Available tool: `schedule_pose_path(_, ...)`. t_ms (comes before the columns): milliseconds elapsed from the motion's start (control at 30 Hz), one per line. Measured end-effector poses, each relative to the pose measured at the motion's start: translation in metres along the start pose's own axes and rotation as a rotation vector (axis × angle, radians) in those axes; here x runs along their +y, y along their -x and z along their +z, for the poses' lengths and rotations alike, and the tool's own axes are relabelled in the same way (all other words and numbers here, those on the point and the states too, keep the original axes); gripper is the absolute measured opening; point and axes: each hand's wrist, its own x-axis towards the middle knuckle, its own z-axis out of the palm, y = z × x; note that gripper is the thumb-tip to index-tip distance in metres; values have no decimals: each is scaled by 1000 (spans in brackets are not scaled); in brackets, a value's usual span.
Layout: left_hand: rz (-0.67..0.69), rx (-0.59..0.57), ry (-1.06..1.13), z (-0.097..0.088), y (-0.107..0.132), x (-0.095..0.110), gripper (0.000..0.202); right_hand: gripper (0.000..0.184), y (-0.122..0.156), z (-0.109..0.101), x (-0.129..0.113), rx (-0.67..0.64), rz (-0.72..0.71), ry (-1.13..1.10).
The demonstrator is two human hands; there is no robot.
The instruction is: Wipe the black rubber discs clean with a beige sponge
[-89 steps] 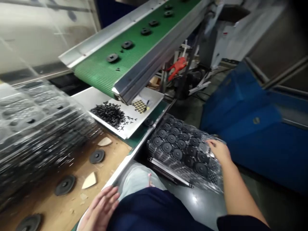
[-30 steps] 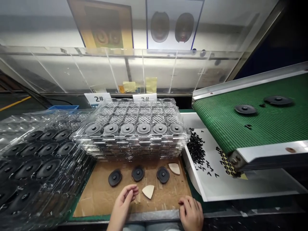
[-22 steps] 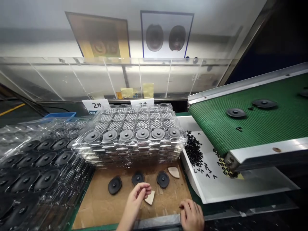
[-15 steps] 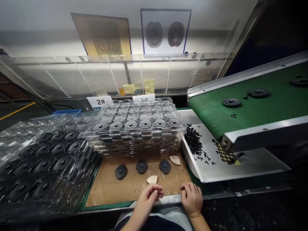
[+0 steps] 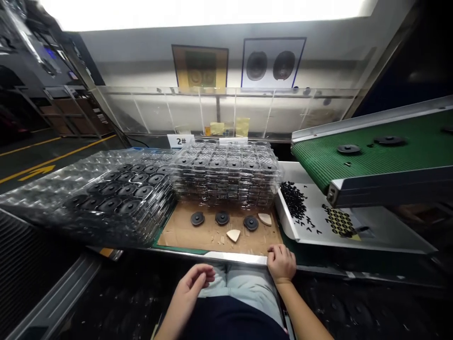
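Observation:
My left hand hangs in front of the table edge, over my lap. Its fingers are loosely bent, the thumb stands apart from them, and nothing shows in it. Closed and palm down, my right hand rests at the front metal edge, by the corner of the cardboard sheet. Its fingertips and anything under them are hidden. On the cardboard lie three round black discs with a central knob: a left disc, a middle disc and a right disc. Two pale wedge-shaped pieces lie near them, a front wedge and a back wedge.
Behind the cardboard stand stacked clear plastic trays; more trays with black discs rise at left. A white tray at right holds small black parts and a yellow sheet. A green conveyor slopes above it with discs.
My left hand has drawn back from the cardboard to over my lap. My right hand remains at the table edge. The view has tilted up and turned left.

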Motion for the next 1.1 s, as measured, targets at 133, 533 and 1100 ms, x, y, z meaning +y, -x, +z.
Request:
schedule_pose_path(133, 25, 154, -87, -28, -12, -7, 47, 12, 0, -1, 0, -29, 29, -50)
schedule_pose_path(533, 298, 407, -606, -58, -199, -19, 74, 31, -19, -17, -17, -310, 539, -448)
schedule_pose_path(1100, 955, -105, -725, -41, -143, 19, 55, 66, -109, -26, -156, -1257, 740, -1318)
